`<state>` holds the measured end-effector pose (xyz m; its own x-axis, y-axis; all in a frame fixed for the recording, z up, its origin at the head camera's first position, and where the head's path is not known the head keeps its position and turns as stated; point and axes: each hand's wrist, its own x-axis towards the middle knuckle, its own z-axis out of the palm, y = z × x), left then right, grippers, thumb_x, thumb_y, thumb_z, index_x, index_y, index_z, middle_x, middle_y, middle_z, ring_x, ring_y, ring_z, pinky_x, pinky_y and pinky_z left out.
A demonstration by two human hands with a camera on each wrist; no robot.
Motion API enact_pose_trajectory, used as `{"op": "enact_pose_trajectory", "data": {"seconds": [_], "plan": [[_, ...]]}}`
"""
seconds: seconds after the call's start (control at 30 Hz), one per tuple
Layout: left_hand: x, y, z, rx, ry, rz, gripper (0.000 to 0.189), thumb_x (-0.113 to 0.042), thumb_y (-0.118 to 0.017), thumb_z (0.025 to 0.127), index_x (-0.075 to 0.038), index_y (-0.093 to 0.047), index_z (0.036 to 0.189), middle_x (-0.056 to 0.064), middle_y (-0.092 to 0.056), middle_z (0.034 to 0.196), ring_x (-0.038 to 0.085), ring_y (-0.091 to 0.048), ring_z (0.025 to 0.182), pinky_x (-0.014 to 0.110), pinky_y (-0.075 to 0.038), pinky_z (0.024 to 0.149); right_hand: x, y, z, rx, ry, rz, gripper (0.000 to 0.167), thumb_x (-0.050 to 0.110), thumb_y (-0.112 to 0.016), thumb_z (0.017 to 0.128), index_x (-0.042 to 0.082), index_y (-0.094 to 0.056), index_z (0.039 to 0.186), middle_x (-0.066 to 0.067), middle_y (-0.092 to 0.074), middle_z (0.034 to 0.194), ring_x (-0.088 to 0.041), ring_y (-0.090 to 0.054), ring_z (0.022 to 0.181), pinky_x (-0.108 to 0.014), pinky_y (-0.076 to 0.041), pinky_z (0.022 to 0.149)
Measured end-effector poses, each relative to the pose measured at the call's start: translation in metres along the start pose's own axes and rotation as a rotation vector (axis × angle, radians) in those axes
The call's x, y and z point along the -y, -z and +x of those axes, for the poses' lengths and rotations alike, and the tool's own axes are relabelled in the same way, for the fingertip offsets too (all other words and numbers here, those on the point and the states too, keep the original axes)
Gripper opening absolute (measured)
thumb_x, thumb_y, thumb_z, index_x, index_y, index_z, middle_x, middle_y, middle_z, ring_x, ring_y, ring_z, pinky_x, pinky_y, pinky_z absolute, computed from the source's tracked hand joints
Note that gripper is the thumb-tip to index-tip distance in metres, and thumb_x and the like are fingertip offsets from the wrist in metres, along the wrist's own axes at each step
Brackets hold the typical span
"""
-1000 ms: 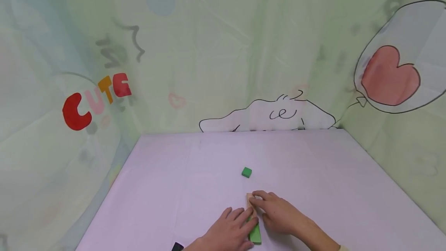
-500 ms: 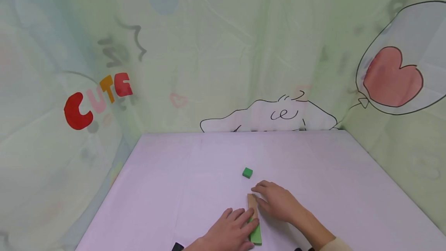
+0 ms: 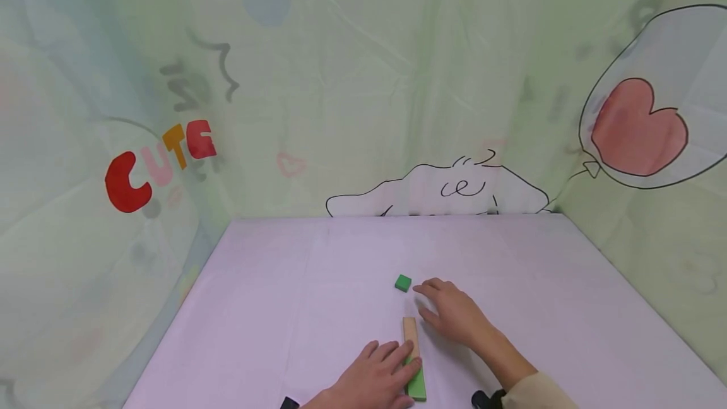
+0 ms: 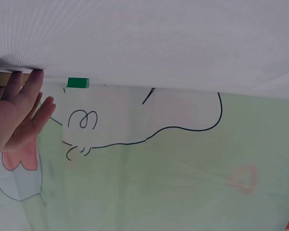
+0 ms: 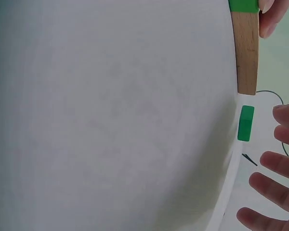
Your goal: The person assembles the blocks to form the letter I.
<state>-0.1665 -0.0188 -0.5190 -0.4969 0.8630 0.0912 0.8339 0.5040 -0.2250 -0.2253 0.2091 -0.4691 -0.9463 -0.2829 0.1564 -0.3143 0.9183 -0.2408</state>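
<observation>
Hovering empty, the right grip (image 3: 454,311) has thumb and fingers spread loosely apart, fingertips just beside the small green block (image 3: 403,283), no contact. The left grip (image 3: 372,374) lies flat-ish, fingers out over the seam of a green piece (image 3: 417,389) and a plain wood piece (image 3: 410,332), touching rather than wrapped round. One bar or two blocks end to end: can't tell.

The small green block sits on the bench (image 3: 267,308), beyond the wood end, with a gap between. Likely light, rigid, hard to damage; painted faces maybe a bit slick. Best hold: thumb and index on opposite side faces, low down; a nudge would probably slide or turn it. Grain on the plain side suggests solid wood, stiff, decent friction; take it across the long sides. Printed backdrop (image 3: 352,93) stands behind.
</observation>
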Motion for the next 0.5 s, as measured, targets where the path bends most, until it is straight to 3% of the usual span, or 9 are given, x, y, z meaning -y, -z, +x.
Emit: {"op": "enact_pose_trajectory", "data": {"seconds": [0.5], "plan": [[0.0000, -0.0004, -0.0003, -0.003, -0.006, -0.004, 0.058, -0.058, -0.029, 0.110, -0.027, -0.043, 0.156, 0.001, -0.043, 0.161, 0.015, -0.051, 0.133, 0.034, -0.051, 0.099, -0.0022, -0.0022, 0.0105, -0.034, -0.006, -0.001, 0.042, 0.022, -0.076, 0.093, 0.009, -0.069, 0.132, -0.015, -0.066, 0.132, -0.037, -0.064, 0.120, -0.055, -0.055, 0.097]]}}
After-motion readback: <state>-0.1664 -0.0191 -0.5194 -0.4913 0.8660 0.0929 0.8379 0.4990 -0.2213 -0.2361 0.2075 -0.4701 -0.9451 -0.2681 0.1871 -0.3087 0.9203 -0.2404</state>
